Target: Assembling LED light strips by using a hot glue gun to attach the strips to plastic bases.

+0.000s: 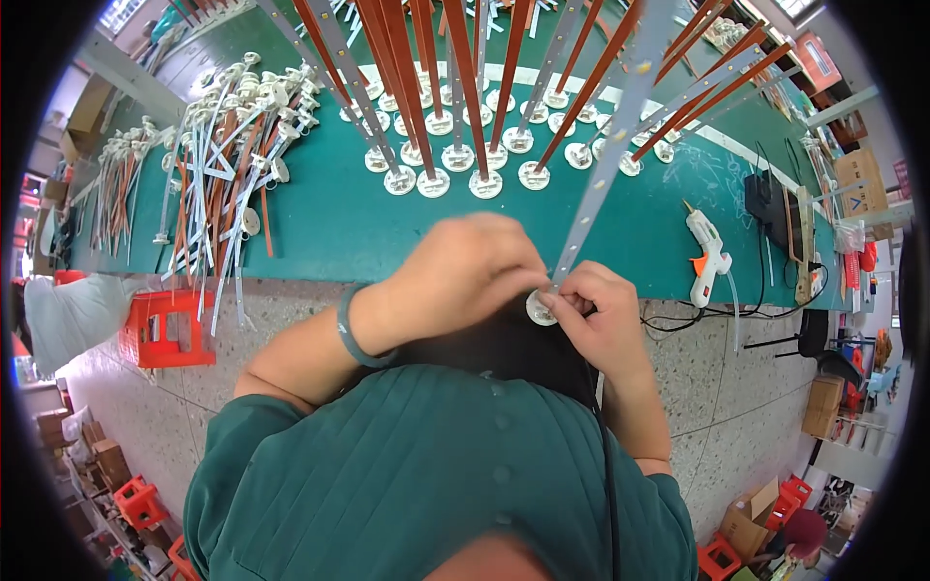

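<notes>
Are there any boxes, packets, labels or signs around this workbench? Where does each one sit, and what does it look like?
Cardboard box: on a rack at far right, brown, dark print on its side.
Open cardboard box: on the floor, lower right, brown, flaps up.
Cardboard boxes: stacked on the floor, lower left, small and brown.
Cardboard box: on the floor at right, plain brown.
No screens show.

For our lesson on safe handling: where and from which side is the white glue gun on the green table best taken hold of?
Take the glue gun by its handle, the lower end toward the table edge, coming from the near side. The nozzle points away, and the orange trigger sits beside the handle.
</notes>
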### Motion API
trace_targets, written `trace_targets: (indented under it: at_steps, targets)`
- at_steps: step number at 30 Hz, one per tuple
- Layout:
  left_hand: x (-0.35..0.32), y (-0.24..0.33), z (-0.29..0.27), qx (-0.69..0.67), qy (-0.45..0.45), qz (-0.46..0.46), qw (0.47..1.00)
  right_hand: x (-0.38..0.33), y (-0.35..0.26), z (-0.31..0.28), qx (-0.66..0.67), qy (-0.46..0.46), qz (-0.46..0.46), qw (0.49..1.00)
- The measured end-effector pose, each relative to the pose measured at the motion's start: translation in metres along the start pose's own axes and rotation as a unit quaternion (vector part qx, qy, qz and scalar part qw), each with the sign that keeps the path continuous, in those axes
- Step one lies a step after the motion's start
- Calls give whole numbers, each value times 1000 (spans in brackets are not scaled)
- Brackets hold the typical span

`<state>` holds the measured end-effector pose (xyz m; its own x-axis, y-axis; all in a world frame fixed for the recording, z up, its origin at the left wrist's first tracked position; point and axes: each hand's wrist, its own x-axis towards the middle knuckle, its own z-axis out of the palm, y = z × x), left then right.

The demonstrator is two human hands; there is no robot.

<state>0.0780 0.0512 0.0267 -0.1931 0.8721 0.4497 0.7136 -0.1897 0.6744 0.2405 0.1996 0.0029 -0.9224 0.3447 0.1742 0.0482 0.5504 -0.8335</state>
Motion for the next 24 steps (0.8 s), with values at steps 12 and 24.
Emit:
trace_targets:
  at_steps: [12, 24]
  targets:
    - [-14, -3, 1, -545, 204, -66, 810, 0, 10, 7, 51, 19, 4, 999]
    - [-11, -3, -7, -69, -58, -129, 988, -3, 14, -3, 228, -81, 37, 969]
